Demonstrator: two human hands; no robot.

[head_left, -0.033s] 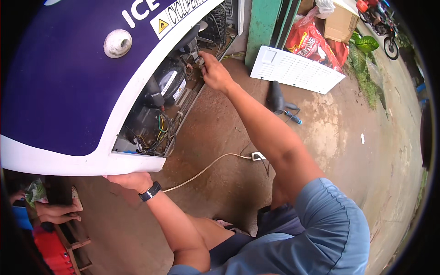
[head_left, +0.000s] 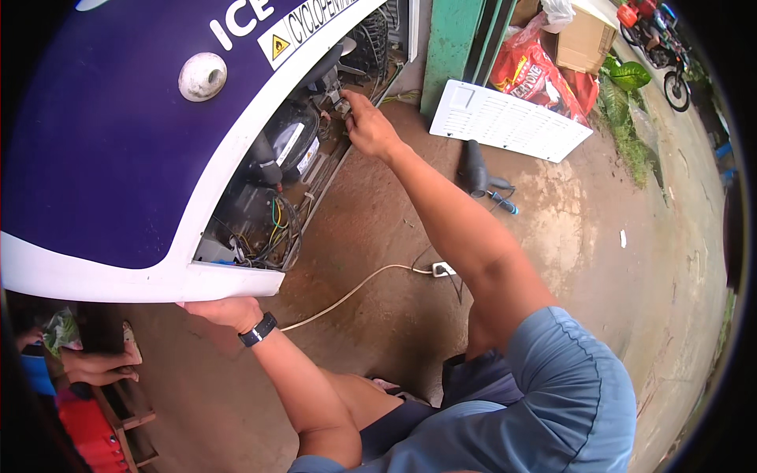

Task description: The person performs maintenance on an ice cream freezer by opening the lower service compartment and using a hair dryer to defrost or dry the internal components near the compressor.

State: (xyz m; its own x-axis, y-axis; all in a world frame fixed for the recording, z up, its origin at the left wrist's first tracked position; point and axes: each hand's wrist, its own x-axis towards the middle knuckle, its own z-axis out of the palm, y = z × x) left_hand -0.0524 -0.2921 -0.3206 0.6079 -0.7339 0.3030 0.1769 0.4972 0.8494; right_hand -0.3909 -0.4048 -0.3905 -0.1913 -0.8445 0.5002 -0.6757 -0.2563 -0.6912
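A dark blue ice-cream freezer [head_left: 102,173] with a white border fills the upper left, its compressor bay uncovered. Inside the bay sit a black compressor [head_left: 292,138], copper piping and loose wiring [head_left: 280,225]. My left hand [head_left: 225,313], with a watch at the wrist, is at the freezer's lower white edge; its fingertips are hidden behind that edge. Deep at the bay's far end, my right hand [head_left: 368,126] is closed, thumb and forefinger against a small part next to the grey fittings. What it pinches is too small to make out.
A white slotted panel [head_left: 512,118] leans near a green post [head_left: 449,55]. Beside it lie a black hair dryer [head_left: 473,167] and a blue-handled tool [head_left: 505,203]. A white extension socket [head_left: 443,269] trails a cord across the floor. Another person's legs [head_left: 102,366] show at lower left.
Both hands stay where they were. The motorcycle in the far right background has shifted slightly nearer.
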